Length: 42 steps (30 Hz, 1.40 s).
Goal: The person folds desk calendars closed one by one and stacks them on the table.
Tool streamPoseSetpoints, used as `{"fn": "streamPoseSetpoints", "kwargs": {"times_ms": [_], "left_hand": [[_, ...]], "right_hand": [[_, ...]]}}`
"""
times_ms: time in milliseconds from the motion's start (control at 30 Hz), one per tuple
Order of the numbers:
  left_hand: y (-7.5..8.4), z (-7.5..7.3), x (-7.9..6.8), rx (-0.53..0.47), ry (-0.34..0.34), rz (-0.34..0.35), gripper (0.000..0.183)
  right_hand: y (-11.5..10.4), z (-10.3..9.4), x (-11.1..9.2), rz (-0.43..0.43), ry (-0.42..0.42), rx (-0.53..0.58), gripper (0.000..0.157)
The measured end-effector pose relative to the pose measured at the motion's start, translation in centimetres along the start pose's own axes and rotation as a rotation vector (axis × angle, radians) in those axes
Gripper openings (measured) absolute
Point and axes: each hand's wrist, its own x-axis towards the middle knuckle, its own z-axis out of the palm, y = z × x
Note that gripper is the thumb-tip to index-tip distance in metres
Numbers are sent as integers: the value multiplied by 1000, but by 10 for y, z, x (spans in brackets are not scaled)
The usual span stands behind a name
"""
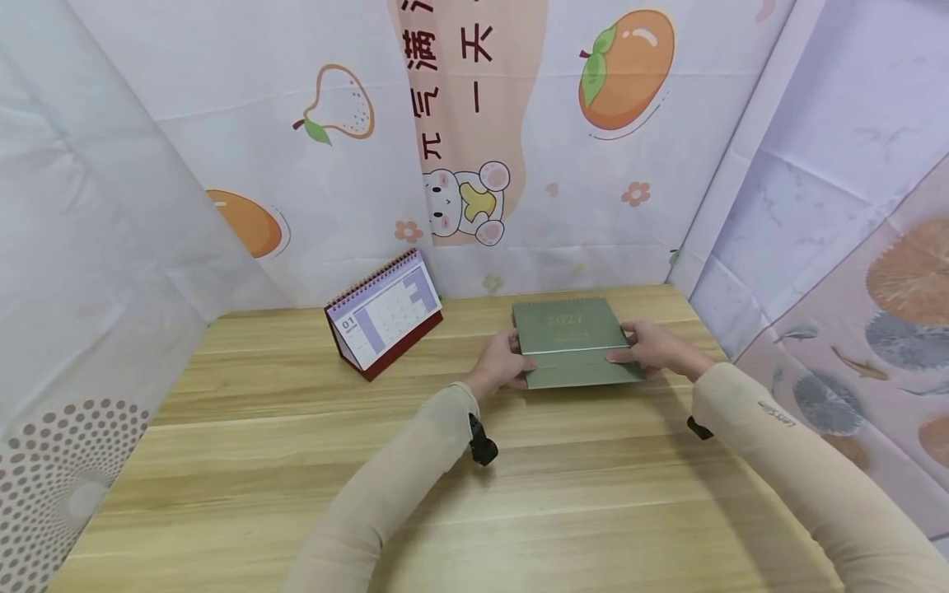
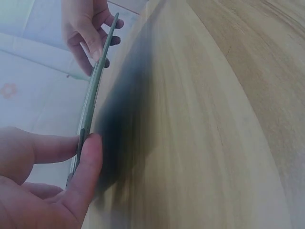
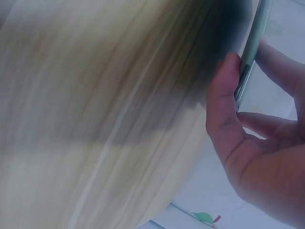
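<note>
A green desk calendar [image 1: 569,325], folded flat and marked 2027 on its cover, is held between both hands over the far right part of the table. My left hand [image 1: 500,362] pinches its left edge, thumb on top and fingers beneath. On the opposite edge my right hand [image 1: 651,346] pinches it the same way. Seen edge-on in the left wrist view, the calendar [image 2: 95,86] is a thin slab raised off the wood, with a shadow below. The right wrist view shows my right hand [image 3: 257,143] with fingers on both faces of it.
To the left stands a second desk calendar [image 1: 385,309], propped as a tent, with a purple and white page and dark red base. The wooden table [image 1: 296,461] ends at a printed cloth backdrop [image 1: 356,189]. Cloth also hangs at both sides.
</note>
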Motion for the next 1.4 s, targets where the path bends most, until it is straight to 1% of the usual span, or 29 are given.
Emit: {"fn": "streamPoseSetpoints", "kwargs": {"times_ms": [133,300,467,567,700,833,1000,1200,1267,1300,1400], "left_hand": [[-1,0,-1,-3,-11,-9,57],[-4,2,-2,12,-17,1,59],[-4,4,-2,79,-9,3,62],[-4,6,-3,131,16,-6,64],[-5,9,-3,238,41,-2,61],[-7,13,0,344,43,-6,69],[-8,14,3,402,67,-18,72],[-8,16,4,475,68,30,68],[-8,18,4,522,68,48,64],[-8,19,5,561,71,67,62],[-7,22,6,733,88,125,51]], "right_hand": [[3,1,0,-9,3,-23,87],[7,4,0,-9,-10,-48,89],[7,6,-2,24,-51,-64,92],[4,8,-2,56,-89,-64,97],[3,10,-2,77,-111,-57,99],[0,13,-5,76,-99,-97,96],[-4,18,-6,73,-85,-130,94],[-5,19,-5,93,-78,-124,95],[-5,18,-4,100,-77,-128,96],[-5,17,-4,106,-76,-129,96],[-4,15,-2,113,-75,-133,98]]}}
